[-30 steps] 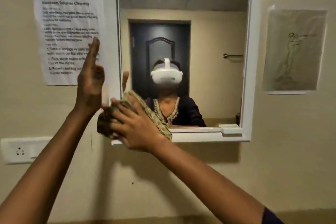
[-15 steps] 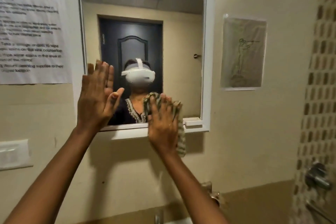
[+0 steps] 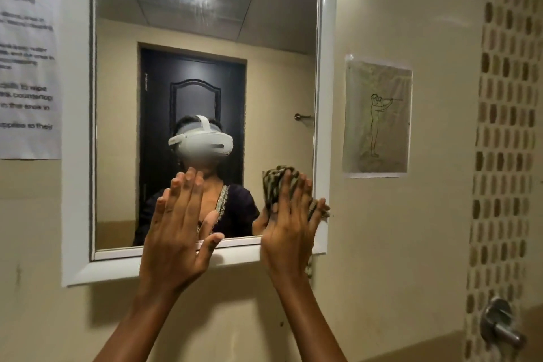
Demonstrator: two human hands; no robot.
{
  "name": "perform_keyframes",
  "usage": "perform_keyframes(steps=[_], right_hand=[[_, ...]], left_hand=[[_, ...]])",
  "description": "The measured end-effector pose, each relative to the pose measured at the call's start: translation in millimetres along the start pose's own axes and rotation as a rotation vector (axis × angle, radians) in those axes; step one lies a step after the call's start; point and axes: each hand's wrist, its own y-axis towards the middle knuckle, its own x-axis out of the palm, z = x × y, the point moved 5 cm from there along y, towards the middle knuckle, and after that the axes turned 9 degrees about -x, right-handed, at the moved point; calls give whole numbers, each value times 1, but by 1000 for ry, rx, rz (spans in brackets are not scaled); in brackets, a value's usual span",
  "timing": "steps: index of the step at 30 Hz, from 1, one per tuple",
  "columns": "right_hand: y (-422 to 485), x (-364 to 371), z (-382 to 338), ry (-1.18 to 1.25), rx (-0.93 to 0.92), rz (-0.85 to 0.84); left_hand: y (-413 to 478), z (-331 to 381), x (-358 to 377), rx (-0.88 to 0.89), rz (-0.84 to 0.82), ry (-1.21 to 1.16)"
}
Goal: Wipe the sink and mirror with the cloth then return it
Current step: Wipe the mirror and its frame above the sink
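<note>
A white-framed mirror hangs on the beige wall. My right hand presses a patterned brown-and-cream cloth flat against the mirror's lower right corner, with the cloth's edge overlapping the frame. My left hand is raised with fingers spread, palm toward the lower middle of the glass and the bottom frame, holding nothing. The sink is out of view. The glass reflects a person wearing a white headset, a dark door and a ceiling light.
A printed instruction sheet is taped left of the mirror. A sketch on paper hangs to its right. A mosaic tile strip and a metal tap handle are at the far right.
My right hand has slid the cloth from the mirror's lower left corner across to its lower right. My left hand has shifted from the left frame toward the middle. The view has panned right.
</note>
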Motion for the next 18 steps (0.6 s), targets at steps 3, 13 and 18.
perform_keyframes(steps=[3, 13, 18], right_hand=[[40, -7, 2, 91, 209, 34], [189, -41, 33, 295, 248, 196], [72, -19, 72, 463, 347, 40]], left_hand=[[1, 2, 0, 32, 40, -22], [1, 6, 1, 37, 49, -26], [-1, 8, 2, 29, -15, -37]])
